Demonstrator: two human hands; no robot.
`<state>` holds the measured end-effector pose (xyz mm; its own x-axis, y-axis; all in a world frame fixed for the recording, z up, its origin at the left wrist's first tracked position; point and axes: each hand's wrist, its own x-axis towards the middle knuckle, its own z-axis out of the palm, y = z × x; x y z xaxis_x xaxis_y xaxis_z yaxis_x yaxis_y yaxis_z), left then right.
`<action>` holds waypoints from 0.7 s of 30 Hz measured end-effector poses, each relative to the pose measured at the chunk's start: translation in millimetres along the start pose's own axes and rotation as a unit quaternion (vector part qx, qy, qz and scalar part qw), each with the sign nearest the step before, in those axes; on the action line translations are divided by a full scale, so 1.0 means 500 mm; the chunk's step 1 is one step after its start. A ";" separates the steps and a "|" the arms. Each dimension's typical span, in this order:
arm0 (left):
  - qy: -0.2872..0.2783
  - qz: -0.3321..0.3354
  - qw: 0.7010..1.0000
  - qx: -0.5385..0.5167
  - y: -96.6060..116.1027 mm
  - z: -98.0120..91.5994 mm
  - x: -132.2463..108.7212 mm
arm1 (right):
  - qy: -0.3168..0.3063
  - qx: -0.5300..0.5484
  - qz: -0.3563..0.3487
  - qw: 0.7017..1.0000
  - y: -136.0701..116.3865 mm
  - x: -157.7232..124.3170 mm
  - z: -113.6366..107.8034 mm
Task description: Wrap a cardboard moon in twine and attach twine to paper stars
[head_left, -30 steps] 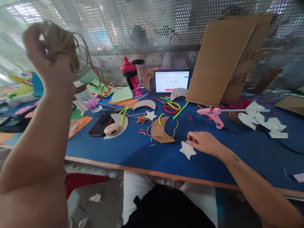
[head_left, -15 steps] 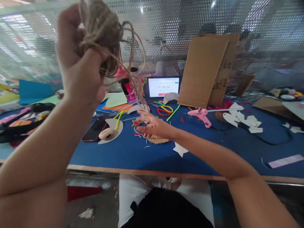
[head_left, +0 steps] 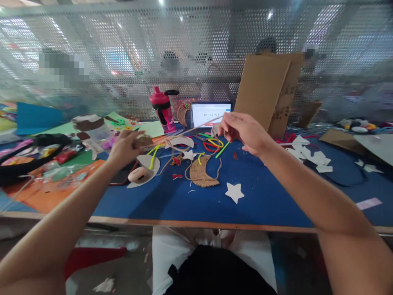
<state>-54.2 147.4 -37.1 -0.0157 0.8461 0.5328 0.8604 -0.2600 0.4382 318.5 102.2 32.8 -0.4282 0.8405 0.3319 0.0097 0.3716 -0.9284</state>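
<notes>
My left hand point(head_left: 127, 146) is closed round the ball of brown twine point(head_left: 143, 141), low over the left part of the table. Twine runs from it up to the right, where the fingers of my right hand point(head_left: 238, 130) pinch it. Below and between the hands lies a crescent wrapped in twine point(head_left: 199, 171), with a loose strand looped around it and a short yellow piece at its top. A small brown star point(head_left: 177, 160) and a white paper star point(head_left: 188, 155) are just left of it. Another white star point(head_left: 235, 192) rests to its right.
Behind are a pink bottle point(head_left: 162, 108), a tablet with a timer point(head_left: 211, 113) and upright cardboard point(head_left: 260, 86). A pale oval object point(head_left: 137, 174) lies on a grey crescent at left. White paper scraps point(head_left: 317, 158) lie at right, and an orange sheet point(head_left: 39, 190) at far left.
My left hand has come down with the twine ball from high at the upper left. My right hand has risen from the crescent, moved right and now pinches the strand.
</notes>
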 end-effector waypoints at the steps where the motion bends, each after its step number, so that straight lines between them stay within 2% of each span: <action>1: -0.024 0.008 1.000 -0.004 -0.007 0.010 -0.013 | -0.003 -0.016 -0.008 1.000 -0.013 0.016 0.002; 3: -0.102 -0.017 0.992 -0.073 -0.009 0.026 -0.036 | 0.001 -0.037 -0.020 0.999 -0.038 0.045 0.011; 4: -0.137 -0.056 0.981 -0.125 -0.007 0.030 -0.046 | 0.010 -0.042 -0.023 0.999 -0.049 0.058 0.015; 6: -0.193 -0.145 0.942 -0.235 -0.005 0.032 -0.060 | 0.036 -0.043 -0.023 0.998 -0.070 0.076 0.018; 8: -0.231 -0.206 0.899 -0.310 -0.012 0.026 -0.067 | 0.062 -0.037 -0.019 0.997 -0.087 0.088 0.014; 10: -0.249 -0.226 0.878 -0.342 -0.032 0.019 -0.067 | 0.079 -0.029 -0.018 0.996 -0.102 0.098 0.006; 12: -0.231 -0.229 0.882 -0.340 -0.061 0.014 -0.062 | 0.098 -0.022 -0.026 0.995 -0.114 0.110 0.001; 16: -0.131 -0.216 0.916 -0.312 -0.096 0.008 -0.052 | 0.128 -0.060 -0.073 0.987 -0.148 0.148 0.014; 19: -0.071 -0.163 0.931 -0.320 -0.064 0.002 -0.050 | 0.108 -0.112 -0.112 0.981 -0.195 0.182 0.043; 21: -0.066 -0.099 0.934 -0.336 -0.018 0.003 -0.047 | 0.097 -0.135 -0.130 0.977 -0.233 0.206 0.063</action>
<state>-60.9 130.3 -54.8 -0.0389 0.9472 0.3184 0.3333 -0.2881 0.8977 244.7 133.0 170.1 -0.2688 0.7527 0.6009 0.1733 0.6515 -0.7385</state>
